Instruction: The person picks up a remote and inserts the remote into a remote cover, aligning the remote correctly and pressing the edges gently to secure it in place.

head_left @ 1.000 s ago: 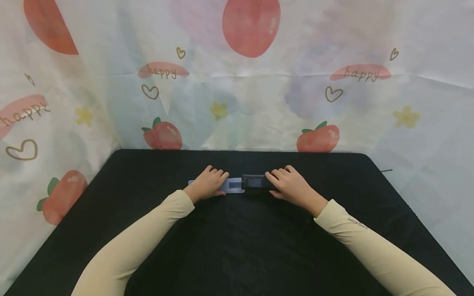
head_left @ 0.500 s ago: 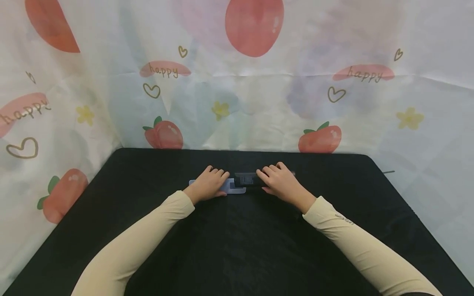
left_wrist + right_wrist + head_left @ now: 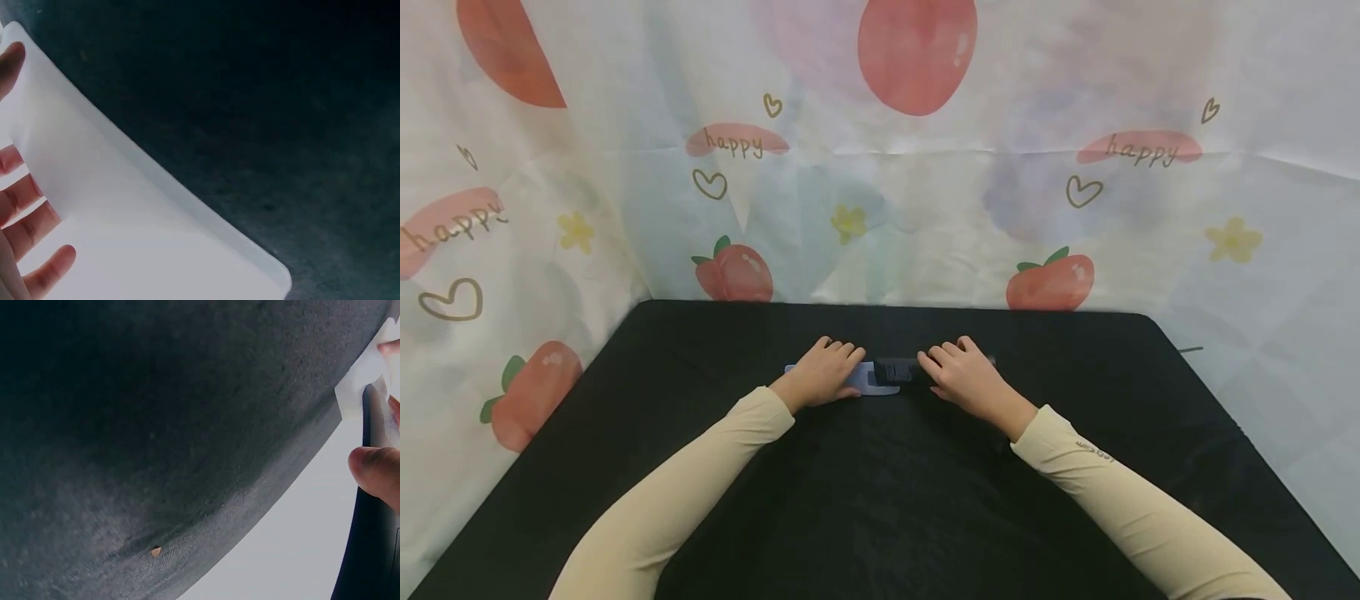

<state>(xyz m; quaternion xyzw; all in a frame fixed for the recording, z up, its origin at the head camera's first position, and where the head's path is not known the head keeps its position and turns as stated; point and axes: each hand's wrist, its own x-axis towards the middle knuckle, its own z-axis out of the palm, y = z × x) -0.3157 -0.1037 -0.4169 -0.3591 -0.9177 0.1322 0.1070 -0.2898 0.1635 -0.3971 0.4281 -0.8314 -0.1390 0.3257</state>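
Note:
My left hand grips a flat pale bluish-white plastic piece with a rectangular recess, near the far middle of the black table. In the left wrist view the same piece shows a long straight edge and a rounded corner, with fingers on it. From the right, my right hand holds a black oblong thing with small printed text, its thumb along the side. The black thing's left end overlaps the recess of the pale piece in the head view. The right hand hides the black thing's middle.
The black table runs to a straight back edge. Behind it and at both sides hangs a pale curtain printed with fruit, hearts and flowers. A small brownish speck lies on the dark surface in the right wrist view.
My right hand has carried the black thing left, so that it overlaps the pale piece's recess, and then slightly down in the head view. My left hand has stayed in place.

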